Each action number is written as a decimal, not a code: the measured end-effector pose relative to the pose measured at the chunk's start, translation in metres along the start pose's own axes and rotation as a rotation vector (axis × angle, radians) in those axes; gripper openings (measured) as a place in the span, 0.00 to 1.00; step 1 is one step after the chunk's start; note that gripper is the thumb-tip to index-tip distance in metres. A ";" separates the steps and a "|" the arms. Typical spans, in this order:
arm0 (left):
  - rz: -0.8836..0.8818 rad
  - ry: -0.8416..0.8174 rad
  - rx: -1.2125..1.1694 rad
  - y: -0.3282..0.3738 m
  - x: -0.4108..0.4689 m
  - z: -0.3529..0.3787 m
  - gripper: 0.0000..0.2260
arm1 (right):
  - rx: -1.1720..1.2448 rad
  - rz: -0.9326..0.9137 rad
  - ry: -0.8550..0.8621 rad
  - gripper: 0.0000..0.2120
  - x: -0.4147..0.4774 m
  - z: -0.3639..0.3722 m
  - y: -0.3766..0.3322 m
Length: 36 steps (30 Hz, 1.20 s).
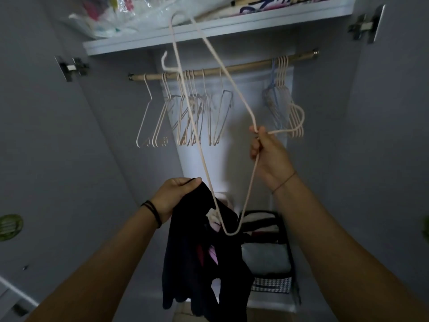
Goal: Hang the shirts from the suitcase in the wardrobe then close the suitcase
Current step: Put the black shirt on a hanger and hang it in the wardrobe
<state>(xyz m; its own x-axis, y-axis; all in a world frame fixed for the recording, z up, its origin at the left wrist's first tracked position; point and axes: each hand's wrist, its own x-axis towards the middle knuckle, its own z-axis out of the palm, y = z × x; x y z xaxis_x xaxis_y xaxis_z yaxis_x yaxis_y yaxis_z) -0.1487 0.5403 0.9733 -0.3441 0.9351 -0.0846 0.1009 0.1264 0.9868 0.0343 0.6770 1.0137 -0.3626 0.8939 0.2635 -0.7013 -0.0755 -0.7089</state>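
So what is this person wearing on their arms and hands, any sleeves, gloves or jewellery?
No sleeves or gloves show: both forearms are bare right down to the frame's lower edge. The left hand has a few thin black bands stacked around its wrist, like hair ties or cord bracelets. The right hand has one thin dark string bracelet around its wrist. No rings or watch are visible.

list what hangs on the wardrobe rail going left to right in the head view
single pale hanger → tight cluster of pale hangers → open stretch of rail → blue hanger → bunch of pale hangers. The hanger in the right hand is off the rail.
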 end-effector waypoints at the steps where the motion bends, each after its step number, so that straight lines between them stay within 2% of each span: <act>1: 0.002 0.003 0.003 0.001 0.000 0.001 0.18 | 0.030 -0.003 -0.014 0.19 0.001 0.001 -0.005; 4: 0.013 -0.008 0.026 0.003 -0.002 0.002 0.19 | 0.069 0.010 -0.071 0.15 0.002 0.006 -0.013; 13: 0.033 0.021 0.109 0.006 -0.005 -0.002 0.22 | 0.231 -0.032 -0.084 0.15 0.011 0.010 -0.026; 17: 0.030 0.018 0.113 0.008 -0.008 -0.007 0.26 | 0.277 -0.033 -0.070 0.23 0.014 0.005 -0.024; 23: 0.044 -0.003 -0.021 0.011 -0.008 -0.014 0.17 | 0.277 0.047 -0.005 0.24 0.007 -0.011 0.015; 28: 0.097 0.055 -0.120 0.022 -0.008 -0.021 0.12 | 0.129 0.133 0.103 0.15 -0.009 -0.030 0.067; 32: 0.121 0.110 -0.175 0.024 -0.006 -0.028 0.13 | -0.038 0.169 0.110 0.15 -0.023 -0.039 0.094; 36: 0.123 0.214 -0.183 0.018 -0.008 -0.033 0.15 | -0.151 0.160 0.108 0.14 -0.033 -0.037 0.090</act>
<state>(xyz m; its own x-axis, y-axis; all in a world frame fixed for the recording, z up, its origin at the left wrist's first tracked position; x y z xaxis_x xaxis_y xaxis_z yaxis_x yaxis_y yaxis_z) -0.1746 0.5248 0.9963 -0.5304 0.8463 0.0490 -0.0092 -0.0635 0.9979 0.0059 0.6572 0.9167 -0.3885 0.9185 0.0743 -0.5373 -0.1602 -0.8280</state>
